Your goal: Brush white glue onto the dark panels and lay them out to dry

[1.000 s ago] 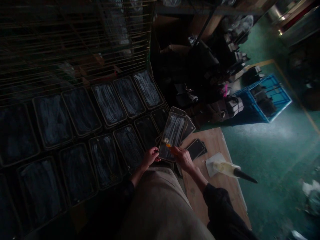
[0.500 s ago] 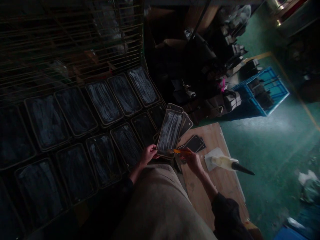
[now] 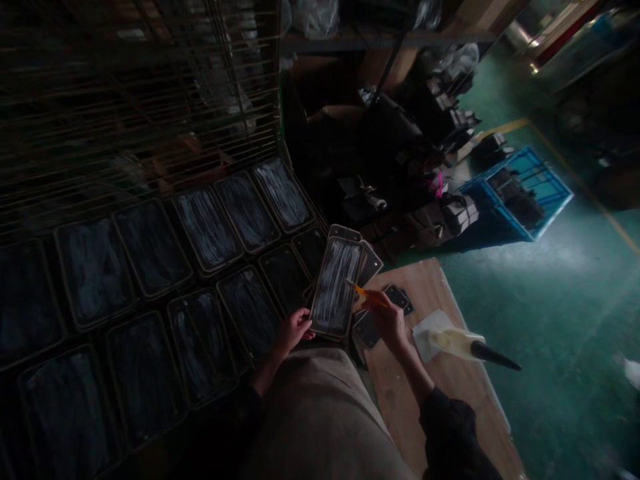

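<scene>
Left hand (image 3: 295, 328) is pinching the lower left edge of a dark panel (image 3: 336, 287) near the middle of the frame, with a narrow grip and the fingers right at the rim. The panel is lying slanted, with pale streaks running lengthwise down its face and a lighter border going around its rounded corners. More panels (image 3: 371, 261) are sitting underneath it, fanned out so their corners are poking past its top and right side.

Right hand (image 3: 390, 323) is holding a brush (image 3: 370, 298) by its orange handle, grip closed around it, and the tip is pointing at the right half of the streaked face. Can't really tell if the bristles are touching or just hovering, it's pretty dark in here.

Under and beside that right hand, some loose dark plates (image 3: 397, 295) are lying on the wooden bench (image 3: 450, 413), partly hidden by the hand. Further right, a pale bottle (image 3: 453, 340) with a long black nozzle (image 3: 495, 355) is resting its base on a whitish sheet (image 3: 424, 333).

Whole left side of the frame: rows of similar dark rectangles (image 3: 207, 230) are lying side by side, a lot of them showing whitish smears too. A wire rack (image 3: 150, 107) is filling the upper left, and a blue crate (image 3: 555, 193) is standing on the green floor (image 3: 575, 300) at right, with dark stuff sitting inside.
</scene>
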Action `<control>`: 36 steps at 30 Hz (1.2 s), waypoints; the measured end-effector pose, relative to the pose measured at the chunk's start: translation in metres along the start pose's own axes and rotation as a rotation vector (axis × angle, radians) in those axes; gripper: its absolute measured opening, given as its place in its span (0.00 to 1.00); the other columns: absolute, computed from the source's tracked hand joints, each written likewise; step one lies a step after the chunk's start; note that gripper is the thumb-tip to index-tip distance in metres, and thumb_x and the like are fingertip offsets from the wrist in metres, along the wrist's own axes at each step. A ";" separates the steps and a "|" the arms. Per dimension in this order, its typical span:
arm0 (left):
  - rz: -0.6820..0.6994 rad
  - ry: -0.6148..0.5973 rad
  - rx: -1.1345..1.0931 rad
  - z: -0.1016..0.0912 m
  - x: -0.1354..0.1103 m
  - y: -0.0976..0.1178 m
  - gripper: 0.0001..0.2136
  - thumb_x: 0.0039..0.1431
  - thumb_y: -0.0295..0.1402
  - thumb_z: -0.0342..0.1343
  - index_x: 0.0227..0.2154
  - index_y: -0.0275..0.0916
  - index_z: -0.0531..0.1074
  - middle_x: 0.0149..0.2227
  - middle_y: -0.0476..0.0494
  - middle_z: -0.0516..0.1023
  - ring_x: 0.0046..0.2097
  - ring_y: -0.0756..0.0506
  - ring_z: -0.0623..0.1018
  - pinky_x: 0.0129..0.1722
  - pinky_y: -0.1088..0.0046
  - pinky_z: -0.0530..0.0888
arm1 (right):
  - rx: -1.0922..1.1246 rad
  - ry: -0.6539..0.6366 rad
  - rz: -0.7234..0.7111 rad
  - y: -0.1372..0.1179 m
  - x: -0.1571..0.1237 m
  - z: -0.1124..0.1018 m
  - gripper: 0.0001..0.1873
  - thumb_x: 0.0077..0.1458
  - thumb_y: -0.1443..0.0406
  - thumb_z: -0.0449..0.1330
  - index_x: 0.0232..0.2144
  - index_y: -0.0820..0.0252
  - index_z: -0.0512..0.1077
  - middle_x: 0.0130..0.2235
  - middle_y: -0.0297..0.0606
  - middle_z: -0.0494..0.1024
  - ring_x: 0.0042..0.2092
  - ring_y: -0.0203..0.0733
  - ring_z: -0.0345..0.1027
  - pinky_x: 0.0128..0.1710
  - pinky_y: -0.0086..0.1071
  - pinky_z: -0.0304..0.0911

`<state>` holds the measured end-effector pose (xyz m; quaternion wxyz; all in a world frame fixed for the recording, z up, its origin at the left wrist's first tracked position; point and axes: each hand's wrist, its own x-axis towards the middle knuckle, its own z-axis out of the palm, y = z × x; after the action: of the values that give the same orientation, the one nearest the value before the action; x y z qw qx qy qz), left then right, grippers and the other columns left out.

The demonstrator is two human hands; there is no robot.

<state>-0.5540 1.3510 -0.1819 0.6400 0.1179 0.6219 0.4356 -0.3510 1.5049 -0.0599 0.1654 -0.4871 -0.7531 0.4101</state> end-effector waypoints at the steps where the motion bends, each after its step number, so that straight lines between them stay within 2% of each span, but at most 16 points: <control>1: 0.004 -0.012 0.000 0.000 -0.001 0.001 0.18 0.47 0.40 0.63 0.38 0.36 0.67 0.26 0.49 0.76 0.24 0.48 0.79 0.21 0.77 0.75 | -0.004 0.019 -0.044 -0.002 0.012 0.002 0.15 0.64 0.59 0.50 0.47 0.58 0.71 0.34 0.37 0.80 0.36 0.41 0.76 0.36 0.29 0.68; 5: 0.009 -0.004 0.008 0.001 -0.004 0.004 0.20 0.45 0.39 0.64 0.39 0.36 0.67 0.29 0.48 0.78 0.26 0.47 0.80 0.23 0.76 0.75 | -0.073 0.045 -0.234 -0.006 0.061 0.017 0.15 0.63 0.62 0.51 0.47 0.58 0.72 0.38 0.39 0.80 0.36 0.40 0.74 0.35 0.29 0.67; 9: 0.009 0.040 0.025 0.006 -0.005 0.008 0.15 0.47 0.36 0.62 0.37 0.36 0.68 0.28 0.48 0.77 0.26 0.47 0.80 0.24 0.73 0.76 | -0.116 -0.073 -0.391 -0.005 0.098 0.025 0.16 0.64 0.65 0.48 0.45 0.62 0.73 0.38 0.43 0.79 0.36 0.41 0.73 0.33 0.29 0.65; 11: -0.011 0.048 0.009 0.009 -0.005 0.010 0.15 0.47 0.35 0.61 0.37 0.37 0.67 0.29 0.48 0.77 0.26 0.46 0.80 0.24 0.72 0.76 | -0.148 -0.077 -0.406 -0.001 0.106 0.023 0.16 0.63 0.65 0.48 0.45 0.62 0.73 0.38 0.44 0.79 0.35 0.41 0.73 0.33 0.29 0.65; 12: -0.025 0.050 -0.006 0.010 -0.006 0.012 0.15 0.47 0.34 0.61 0.38 0.37 0.67 0.29 0.48 0.77 0.26 0.46 0.80 0.25 0.72 0.76 | -0.165 -0.036 -0.387 0.001 0.106 0.021 0.16 0.63 0.65 0.48 0.45 0.61 0.73 0.38 0.43 0.79 0.35 0.41 0.73 0.33 0.30 0.65; 16: -0.044 -0.020 -0.098 0.010 -0.012 0.021 0.16 0.47 0.34 0.61 0.38 0.37 0.66 0.30 0.48 0.77 0.27 0.47 0.79 0.25 0.73 0.75 | -0.166 0.189 -0.239 0.016 0.090 0.010 0.15 0.62 0.64 0.50 0.46 0.59 0.72 0.38 0.41 0.79 0.37 0.41 0.73 0.37 0.31 0.66; 19: -0.021 -0.124 -0.226 0.008 -0.022 0.031 0.15 0.47 0.33 0.61 0.38 0.37 0.65 0.31 0.48 0.77 0.27 0.47 0.79 0.24 0.76 0.72 | -0.072 0.268 -0.141 0.029 0.063 0.007 0.17 0.60 0.65 0.49 0.49 0.57 0.71 0.38 0.39 0.79 0.38 0.40 0.74 0.39 0.32 0.68; 22: -0.008 -0.167 -0.373 0.010 -0.033 0.042 0.18 0.47 0.31 0.62 0.42 0.37 0.66 0.31 0.48 0.77 0.28 0.49 0.79 0.25 0.77 0.72 | 0.093 0.345 -0.042 0.042 0.032 0.014 0.21 0.57 0.67 0.47 0.52 0.57 0.68 0.38 0.38 0.79 0.38 0.39 0.74 0.39 0.33 0.69; 24: 0.008 -0.191 -0.474 0.012 -0.038 0.051 0.21 0.47 0.30 0.62 0.45 0.39 0.66 0.35 0.48 0.77 0.29 0.49 0.79 0.26 0.76 0.73 | 0.123 0.380 0.034 0.048 0.013 0.023 0.22 0.55 0.67 0.46 0.51 0.58 0.67 0.38 0.38 0.79 0.37 0.39 0.74 0.38 0.33 0.69; 27: 0.060 -0.275 -0.575 0.018 -0.043 0.071 0.23 0.48 0.29 0.63 0.48 0.42 0.66 0.37 0.48 0.76 0.28 0.50 0.78 0.25 0.75 0.73 | -0.027 0.340 0.111 0.052 -0.005 0.041 0.19 0.55 0.65 0.46 0.47 0.57 0.68 0.38 0.39 0.79 0.37 0.41 0.73 0.36 0.33 0.67; 31: 0.148 -0.350 -0.580 0.017 -0.054 0.098 0.24 0.49 0.31 0.63 0.50 0.42 0.65 0.35 0.48 0.77 0.25 0.49 0.78 0.21 0.77 0.71 | -0.198 0.216 0.016 0.051 -0.017 0.062 0.19 0.53 0.61 0.49 0.45 0.58 0.70 0.37 0.42 0.77 0.39 0.47 0.71 0.36 0.36 0.66; 33: 0.208 -0.358 -0.579 0.007 -0.065 0.105 0.25 0.49 0.32 0.64 0.50 0.41 0.65 0.34 0.47 0.77 0.25 0.47 0.79 0.20 0.77 0.72 | -0.255 0.171 0.021 0.052 -0.020 0.068 0.20 0.53 0.60 0.48 0.44 0.59 0.71 0.36 0.43 0.76 0.38 0.48 0.69 0.34 0.36 0.64; 36: 0.273 -0.318 -0.600 -0.025 -0.084 0.102 0.25 0.49 0.33 0.64 0.50 0.41 0.66 0.33 0.47 0.77 0.25 0.46 0.79 0.21 0.75 0.73 | -0.392 0.105 0.120 0.058 -0.019 0.074 0.25 0.55 0.56 0.47 0.51 0.58 0.68 0.39 0.44 0.75 0.36 0.49 0.69 0.29 0.35 0.59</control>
<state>-0.6052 1.3426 -0.0572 0.6708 0.0731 0.3380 0.6561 -0.3553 1.4655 -0.1473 0.0817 -0.5748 -0.7784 0.2387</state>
